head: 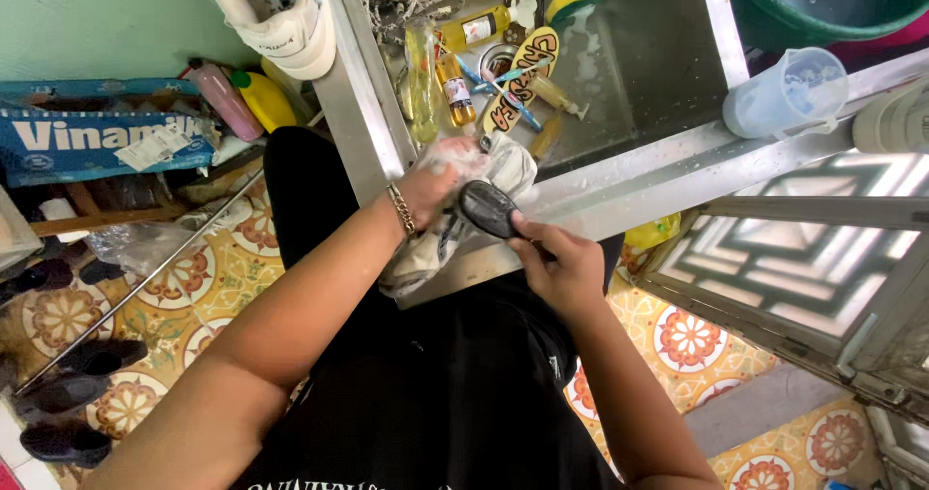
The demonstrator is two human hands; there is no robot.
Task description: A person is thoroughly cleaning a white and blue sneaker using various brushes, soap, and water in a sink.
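Observation:
My left hand point(434, 184), a chain bracelet at its wrist, grips a soapy white shoe point(503, 169) at the front edge of a metal sink point(639, 55). My right hand point(561, 263) holds a dark scrubbing brush point(488, 209) whose head rests against the shoe's side. The shoe hangs partly over the sink's rim, above my black trousers.
Inside the sink lie small bottles of yellow liquid point(457, 89), a yellow sponge point(575, 0) and a yellow oval brush point(523, 74). A clear measuring jug point(786, 93) stands on the rim at right. Another white shoe point(281, 21) sits upper left. A green basin point(823, 1) is top right.

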